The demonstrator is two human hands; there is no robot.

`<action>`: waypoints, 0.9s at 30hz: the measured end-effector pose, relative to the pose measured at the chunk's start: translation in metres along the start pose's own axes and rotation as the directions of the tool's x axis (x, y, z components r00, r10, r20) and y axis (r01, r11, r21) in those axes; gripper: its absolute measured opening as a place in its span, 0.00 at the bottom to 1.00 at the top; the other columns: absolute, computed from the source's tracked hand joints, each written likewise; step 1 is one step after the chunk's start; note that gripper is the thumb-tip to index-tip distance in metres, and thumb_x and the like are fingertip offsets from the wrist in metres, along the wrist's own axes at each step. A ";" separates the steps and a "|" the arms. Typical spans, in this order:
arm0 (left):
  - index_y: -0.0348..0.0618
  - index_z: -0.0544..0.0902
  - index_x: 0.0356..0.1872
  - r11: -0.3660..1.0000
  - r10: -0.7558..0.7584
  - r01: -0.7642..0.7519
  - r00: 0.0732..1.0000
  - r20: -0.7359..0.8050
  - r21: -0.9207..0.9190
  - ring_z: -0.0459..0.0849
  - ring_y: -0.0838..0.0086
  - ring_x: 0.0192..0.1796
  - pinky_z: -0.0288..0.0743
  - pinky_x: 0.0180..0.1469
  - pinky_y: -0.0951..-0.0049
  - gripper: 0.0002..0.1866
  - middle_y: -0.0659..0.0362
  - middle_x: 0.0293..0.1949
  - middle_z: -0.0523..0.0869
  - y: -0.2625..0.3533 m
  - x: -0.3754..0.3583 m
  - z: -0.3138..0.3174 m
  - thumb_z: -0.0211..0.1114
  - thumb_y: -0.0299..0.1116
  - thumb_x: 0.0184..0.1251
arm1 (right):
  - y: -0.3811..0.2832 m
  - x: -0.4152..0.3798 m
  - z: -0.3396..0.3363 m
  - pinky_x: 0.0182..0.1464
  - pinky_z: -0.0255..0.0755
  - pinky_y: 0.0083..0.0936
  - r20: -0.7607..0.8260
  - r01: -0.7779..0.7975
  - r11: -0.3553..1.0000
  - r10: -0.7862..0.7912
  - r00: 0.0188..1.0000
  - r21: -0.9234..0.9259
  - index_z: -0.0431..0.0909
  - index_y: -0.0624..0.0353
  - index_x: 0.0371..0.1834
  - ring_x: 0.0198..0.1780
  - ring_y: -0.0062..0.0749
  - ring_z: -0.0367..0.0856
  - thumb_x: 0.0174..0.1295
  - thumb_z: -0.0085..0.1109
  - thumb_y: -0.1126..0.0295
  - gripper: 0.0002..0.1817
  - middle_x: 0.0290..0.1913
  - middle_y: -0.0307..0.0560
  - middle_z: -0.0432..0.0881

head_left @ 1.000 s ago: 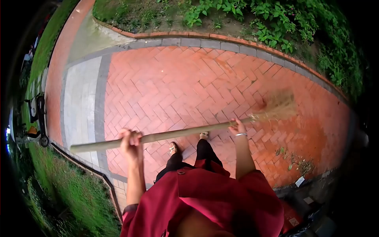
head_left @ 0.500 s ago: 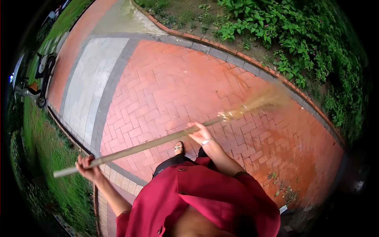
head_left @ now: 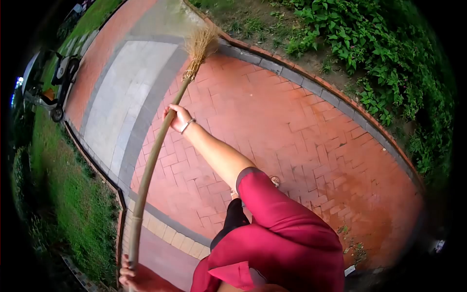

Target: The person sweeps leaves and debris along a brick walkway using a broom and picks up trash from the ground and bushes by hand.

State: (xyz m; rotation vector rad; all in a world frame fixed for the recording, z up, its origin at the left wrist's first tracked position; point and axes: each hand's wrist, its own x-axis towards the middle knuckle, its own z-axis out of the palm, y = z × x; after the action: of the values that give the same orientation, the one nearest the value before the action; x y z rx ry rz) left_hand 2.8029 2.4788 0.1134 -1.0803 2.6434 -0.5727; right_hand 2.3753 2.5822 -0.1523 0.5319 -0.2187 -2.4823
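A long broom (head_left: 151, 170) slants across the left half of the head view, its straw bristles (head_left: 200, 46) at the far end, over the upper edge of the paving. My right hand (head_left: 178, 118), with a band at the wrist, is closed round the pole a little below the bristles. Near the pole's other end, low at the left, my left hand (head_left: 127, 276) grips it, partly cut off by the frame's bottom edge. My right arm reaches far forward in a red sleeve (head_left: 287, 209).
Red brick paving (head_left: 272, 126) with a grey band (head_left: 131, 73) lies underfoot. A raised curb (head_left: 311, 85) borders leafy plants (head_left: 369, 44) on the right. Grass (head_left: 73, 209) and a parked scooter (head_left: 61, 73) are at the left. Leaf litter (head_left: 357, 250) lies at lower right.
The bristles have swung from the right side to the upper middle. My right hand has moved forward and left; my left hand has gone down toward the bottom edge. Both still hold the pole.
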 end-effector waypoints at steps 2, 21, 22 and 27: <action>0.52 0.69 0.24 0.367 0.015 -0.315 0.943 -0.333 -0.875 0.70 0.75 0.29 0.60 0.50 0.58 0.06 0.67 0.18 0.67 0.077 -0.008 0.007 0.50 0.31 0.61 | -0.043 0.037 -0.028 0.38 0.72 0.34 0.042 0.014 0.997 -0.010 0.999 -0.081 0.64 0.64 0.31 0.32 0.37 0.72 0.55 0.52 0.76 0.06 0.29 0.48 0.70; 0.48 0.66 0.22 -0.837 0.329 0.031 0.826 -0.457 -0.547 0.61 0.81 0.17 0.61 0.53 0.67 0.08 0.68 0.10 0.57 0.220 -0.007 -0.062 0.50 0.28 0.61 | -0.246 -0.439 -0.148 0.46 0.70 0.34 -0.270 0.612 0.785 -0.612 0.743 -0.096 0.70 0.65 0.27 0.35 0.35 0.72 0.54 0.52 0.80 0.01 0.28 0.48 0.73; 0.47 0.67 0.23 -0.827 0.399 0.104 0.801 -0.446 -0.552 0.62 0.81 0.16 0.65 0.51 0.66 0.07 0.69 0.09 0.57 0.246 -0.017 -0.052 0.50 0.27 0.61 | -0.268 -0.464 -0.167 0.46 0.71 0.34 -0.308 0.662 0.742 -0.658 0.687 -0.105 0.70 0.66 0.27 0.35 0.35 0.72 0.54 0.51 0.80 0.01 0.28 0.48 0.73; 0.44 0.72 0.35 -0.547 0.795 0.535 0.572 -0.200 -0.645 0.73 0.70 0.34 0.57 0.56 0.59 0.05 0.63 0.21 0.70 0.401 -0.133 -0.023 0.55 0.32 0.62 | -0.412 -0.628 -0.260 0.37 0.73 0.28 -0.569 0.876 0.463 -0.760 0.313 -0.137 0.67 0.65 0.28 0.29 0.31 0.72 0.58 0.48 0.79 0.03 0.26 0.45 0.72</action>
State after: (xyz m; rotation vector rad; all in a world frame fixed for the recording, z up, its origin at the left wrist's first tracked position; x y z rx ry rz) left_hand 2.6400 2.8411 -0.0332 -0.1554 1.3182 2.5762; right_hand 2.7439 3.2718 -0.2957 1.8687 0.1055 -3.0926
